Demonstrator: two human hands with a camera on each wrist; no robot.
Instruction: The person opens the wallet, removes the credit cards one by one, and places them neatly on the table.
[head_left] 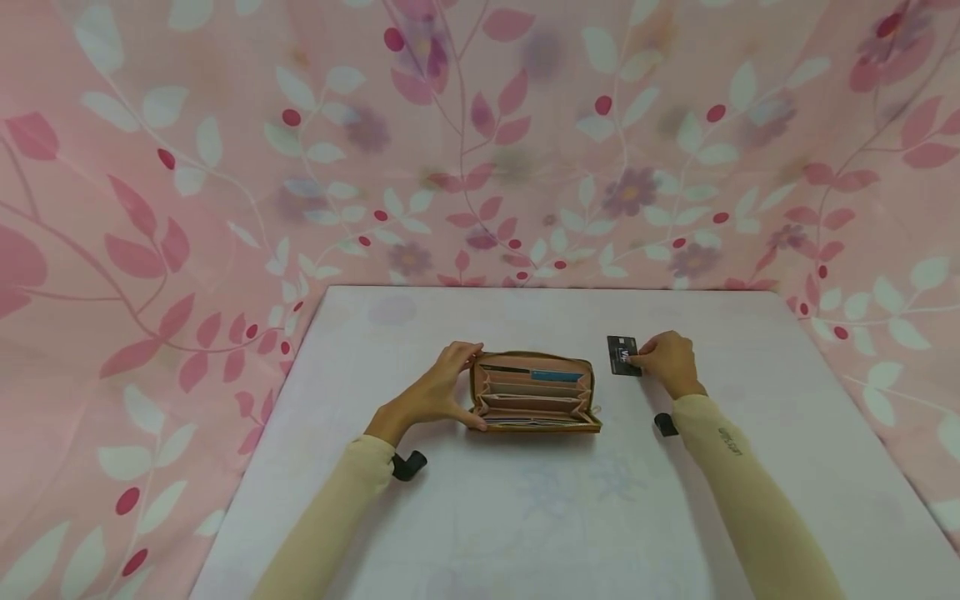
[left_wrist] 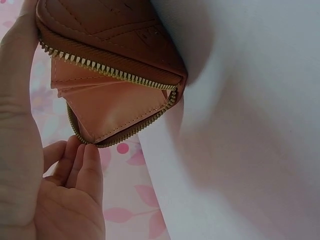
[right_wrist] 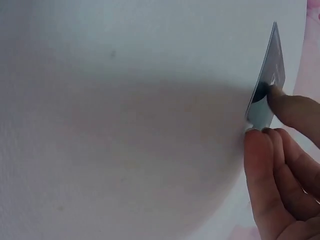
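A brown zip-around wallet (head_left: 534, 428) lies unzipped, its pleated compartments facing up. My left hand (head_left: 435, 390) grips it by the left end, thumb at the near edge and fingers at the far edge. Inside, a blue card (head_left: 556, 376) shows in the far slot, and some thin edges show along the near side. The left wrist view shows the brass zipper teeth (left_wrist: 100, 67) and folded side gusset. To the right of the wallet, my right hand (head_left: 670, 363) pinches a black card (head_left: 620, 355) between thumb and fingers. In the right wrist view the card (right_wrist: 273, 60) is tilted.
Both hands are over a white table (head_left: 525, 517). A pink floral cloth (head_left: 480, 167) rises behind the table and along both sides. Black wrist-camera pieces stick out at the left cuff (head_left: 409, 465) and the right cuff (head_left: 664, 425).
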